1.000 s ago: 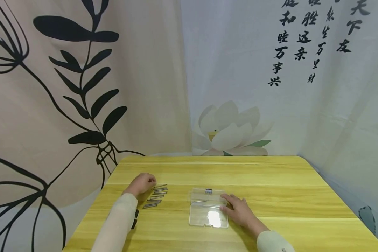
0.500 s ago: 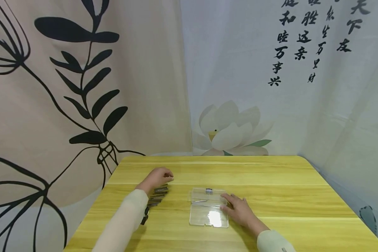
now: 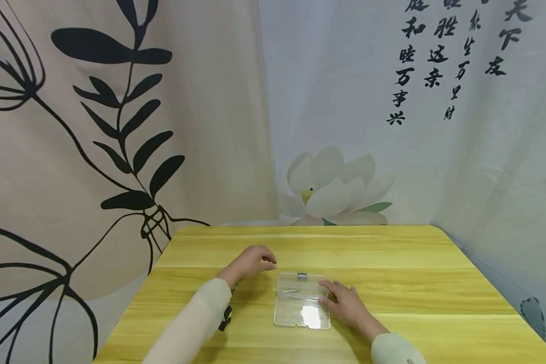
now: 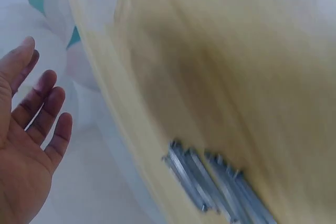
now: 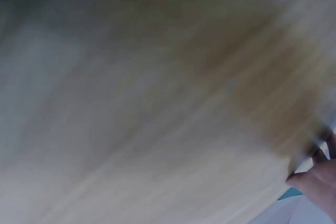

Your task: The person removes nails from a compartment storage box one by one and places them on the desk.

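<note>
A clear plastic box (image 3: 288, 316) lies with its lid open on the table, a single nail (image 3: 289, 291) in its far half. My left hand (image 3: 255, 259) hovers to the left of the box's far corner, thumb and index fingertips close together and the other fingers loosely bent. I cannot tell whether a nail is between those fingertips. Several grey nails (image 4: 210, 182) lie side by side below this hand in the left wrist view; my forearm mostly hides them in the head view. My right hand (image 3: 346, 303) rests thumb and fingers, loosely extended, at the box's right edge.
The yellow wood-grain table (image 3: 391, 263) reaches back to a printed curtain (image 3: 218, 126) with plant drawings and writing. A black wrist strap (image 3: 225, 318) hangs under my left sleeve.
My left hand has moved from beside the nails rightward across the table to near the box. The right hand and the box have stayed in place.
</note>
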`<control>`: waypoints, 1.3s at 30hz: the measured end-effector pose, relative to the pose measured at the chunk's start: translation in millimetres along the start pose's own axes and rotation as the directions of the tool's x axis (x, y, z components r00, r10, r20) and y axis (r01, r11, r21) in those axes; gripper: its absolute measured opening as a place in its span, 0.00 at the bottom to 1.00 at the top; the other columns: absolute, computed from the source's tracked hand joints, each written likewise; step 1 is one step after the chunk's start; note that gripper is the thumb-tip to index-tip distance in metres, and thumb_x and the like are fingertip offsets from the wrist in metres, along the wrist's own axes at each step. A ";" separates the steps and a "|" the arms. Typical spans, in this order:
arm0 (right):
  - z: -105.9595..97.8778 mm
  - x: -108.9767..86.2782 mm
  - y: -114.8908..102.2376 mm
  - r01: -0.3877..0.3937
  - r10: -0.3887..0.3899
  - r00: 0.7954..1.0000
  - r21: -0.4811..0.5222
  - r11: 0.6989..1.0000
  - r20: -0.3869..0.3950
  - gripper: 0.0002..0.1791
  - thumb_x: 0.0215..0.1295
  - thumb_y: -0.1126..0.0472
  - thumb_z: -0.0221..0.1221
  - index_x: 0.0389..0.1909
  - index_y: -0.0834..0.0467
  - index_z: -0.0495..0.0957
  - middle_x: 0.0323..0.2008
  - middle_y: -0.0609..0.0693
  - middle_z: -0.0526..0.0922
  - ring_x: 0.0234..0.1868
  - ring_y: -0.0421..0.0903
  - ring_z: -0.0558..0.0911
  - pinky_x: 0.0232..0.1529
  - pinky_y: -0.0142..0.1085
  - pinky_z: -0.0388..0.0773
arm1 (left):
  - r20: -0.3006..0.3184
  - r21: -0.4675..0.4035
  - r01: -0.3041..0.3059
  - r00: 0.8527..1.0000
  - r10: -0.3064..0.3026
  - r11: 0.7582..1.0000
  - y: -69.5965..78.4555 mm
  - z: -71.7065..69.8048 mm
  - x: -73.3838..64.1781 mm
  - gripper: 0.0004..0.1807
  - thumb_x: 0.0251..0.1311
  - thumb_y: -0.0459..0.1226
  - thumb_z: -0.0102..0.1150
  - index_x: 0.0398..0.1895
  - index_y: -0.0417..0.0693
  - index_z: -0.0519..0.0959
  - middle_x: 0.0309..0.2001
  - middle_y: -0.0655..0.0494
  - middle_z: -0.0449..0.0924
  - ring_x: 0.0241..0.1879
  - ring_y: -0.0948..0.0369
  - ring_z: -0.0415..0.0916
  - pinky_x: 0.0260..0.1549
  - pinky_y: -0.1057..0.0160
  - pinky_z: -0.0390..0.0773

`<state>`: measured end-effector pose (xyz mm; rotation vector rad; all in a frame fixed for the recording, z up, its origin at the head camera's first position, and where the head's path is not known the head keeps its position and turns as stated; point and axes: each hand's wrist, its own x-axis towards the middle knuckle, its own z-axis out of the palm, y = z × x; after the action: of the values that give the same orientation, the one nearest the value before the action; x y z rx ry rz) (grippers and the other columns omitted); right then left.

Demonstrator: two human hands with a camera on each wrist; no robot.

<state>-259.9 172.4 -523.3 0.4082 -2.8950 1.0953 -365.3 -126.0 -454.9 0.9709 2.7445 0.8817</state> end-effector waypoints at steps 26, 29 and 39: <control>3.7 1.6 1.4 0.004 -0.004 1.000 -0.003 1.000 -0.021 0.27 0.70 0.50 0.60 0.66 0.56 0.73 0.65 0.63 0.73 0.70 0.66 0.63 0.66 0.69 0.40 | 0.012 0.042 -0.045 0.999 0.044 0.998 11.4 56.7 3.5 0.02 0.61 0.38 0.69 0.35 0.52 0.87 0.37 0.66 0.80 0.45 0.60 0.76 0.51 0.59 0.74; 3.8 1.3 1.4 0.002 -0.002 1.000 -0.006 1.000 -0.022 0.27 0.70 0.50 0.60 0.66 0.56 0.73 0.65 0.63 0.73 0.70 0.66 0.63 0.66 0.69 0.41 | 0.009 0.082 -0.047 0.999 0.047 0.996 12.2 58.3 3.7 0.02 0.60 0.39 0.70 0.34 0.52 0.88 0.38 0.67 0.80 0.46 0.61 0.74 0.53 0.59 0.73; 2.8 1.4 1.0 0.025 -0.025 0.999 -0.014 1.000 -0.032 0.26 0.70 0.50 0.60 0.65 0.56 0.74 0.63 0.65 0.74 0.68 0.68 0.64 0.65 0.71 0.42 | 0.023 0.192 -0.083 0.997 0.080 0.978 18.2 61.7 0.0 0.03 0.60 0.41 0.69 0.33 0.53 0.89 0.37 0.69 0.81 0.41 0.66 0.71 0.50 0.61 0.72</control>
<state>-261.3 170.9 -525.9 0.4207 -2.8600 1.0678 -338.4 -84.3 -495.9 1.1247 2.8365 0.6235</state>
